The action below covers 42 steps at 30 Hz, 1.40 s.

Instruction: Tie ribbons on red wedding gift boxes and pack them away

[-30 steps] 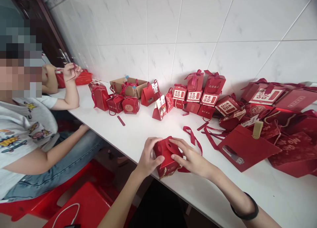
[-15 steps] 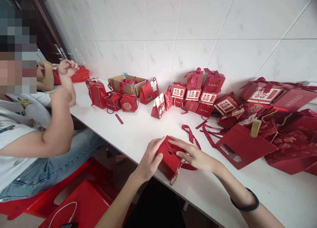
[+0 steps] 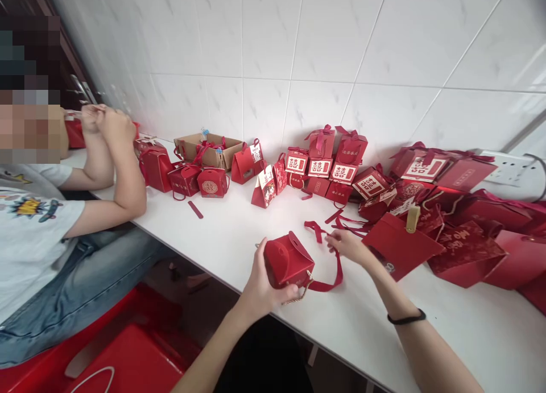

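Note:
My left hand (image 3: 267, 285) is wrapped round a small red gift box (image 3: 286, 259), thumb across its near side and fingers on its left. The box is tilted, with a rounded tuck flap on top and a twisted cord handle (image 3: 301, 293) hanging at its near edge. To its right, my right hand (image 3: 347, 245) pinches a dark red ribbon (image 3: 335, 276). One length of that ribbon loops down toward the box, and the other end lies curled on the white table (image 3: 239, 242).
Red gift boxes (image 3: 319, 168) stand stacked along the tiled wall, with more red bags (image 3: 469, 251) heaped at the right. A cardboard tray (image 3: 232, 154) stands farther left. A power strip (image 3: 507, 171) is at the back right. Another person (image 3: 94, 194) sits at the left.
My right hand has left the box top and moved right to pinch the ribbon. My left hand has turned the box. At the left, the other person's hands have come together.

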Available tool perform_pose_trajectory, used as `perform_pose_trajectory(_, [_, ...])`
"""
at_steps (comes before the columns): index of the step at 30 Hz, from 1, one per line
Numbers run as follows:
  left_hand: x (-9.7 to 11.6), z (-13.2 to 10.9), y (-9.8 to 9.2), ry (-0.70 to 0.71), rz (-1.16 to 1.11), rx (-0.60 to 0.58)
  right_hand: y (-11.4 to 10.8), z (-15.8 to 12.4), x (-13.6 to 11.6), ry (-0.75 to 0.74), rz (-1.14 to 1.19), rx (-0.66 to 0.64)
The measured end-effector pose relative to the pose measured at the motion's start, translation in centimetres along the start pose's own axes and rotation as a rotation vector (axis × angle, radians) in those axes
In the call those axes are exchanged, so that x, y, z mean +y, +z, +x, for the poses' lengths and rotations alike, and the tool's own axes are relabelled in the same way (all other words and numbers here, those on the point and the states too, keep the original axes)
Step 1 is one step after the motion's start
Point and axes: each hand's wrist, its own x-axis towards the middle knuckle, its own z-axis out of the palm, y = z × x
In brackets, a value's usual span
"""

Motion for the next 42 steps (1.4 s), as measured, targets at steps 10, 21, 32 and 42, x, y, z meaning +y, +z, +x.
perform_pose_trajectory(10, [5.1, 4.6, 0.9, 0.001, 0.231, -0.454, -12.2, -9.5, -11.4, -0.46, 0.615, 0.334])
perform_pose_trajectory(21, [15.7, 5.9, 1.8, 0.149, -0.198, -0.897, -8.4, -11.9, -10.9, -0.344, 0.293, -0.463])
perform_pose_trajectory(32, [9.8, 6.6, -5.6, -0.035, -0.727, -0.55, -8.4, -14.3, -2.3, -0.062, 0.325, -0.339])
perform_pose_trajectory(42, [12.1, 8.9, -2.0, -0.123, -0.809, -0.14, -4.5, -13.8, -4.6, -0.336, -0.033, -0.483])
